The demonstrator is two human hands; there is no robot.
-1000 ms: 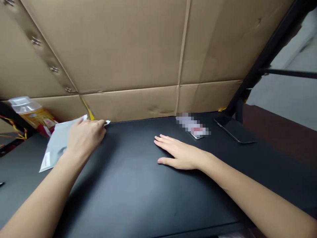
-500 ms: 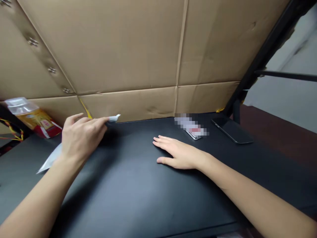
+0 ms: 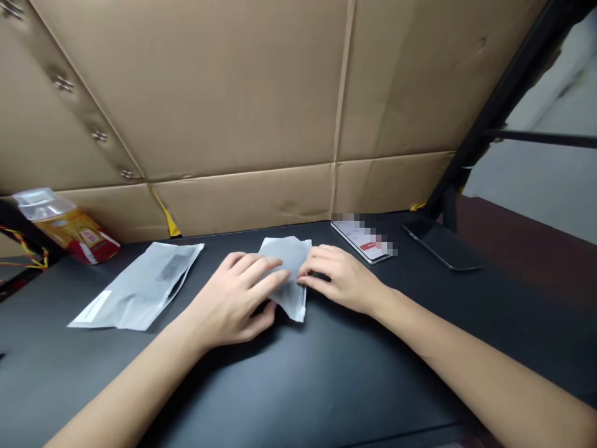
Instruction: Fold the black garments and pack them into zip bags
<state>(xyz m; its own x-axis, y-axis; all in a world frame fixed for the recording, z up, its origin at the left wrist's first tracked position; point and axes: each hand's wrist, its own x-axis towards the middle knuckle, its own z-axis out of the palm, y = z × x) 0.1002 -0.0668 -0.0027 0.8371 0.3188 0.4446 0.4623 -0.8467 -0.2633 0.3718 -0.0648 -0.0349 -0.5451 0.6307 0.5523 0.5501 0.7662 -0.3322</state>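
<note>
Flat on the black bench point(image 3: 242, 404), a phone point(image 3: 361, 241) with a lit, partly pixelated screen. Just right of that phone, a dark-screened phone point(image 3: 442, 246). Behind it, upright cardboard point(image 3: 233, 93) with creases and metal staples. Well to its left, a tilted plastic jar point(image 3: 69, 227), clear-topped and orange-and-red below, with coloured wires point(image 3: 28, 249) farther left. Beyond the dark one to its right, a black frame point(image 3: 489, 99) and a dark red surface point(image 3: 522, 236).
</note>
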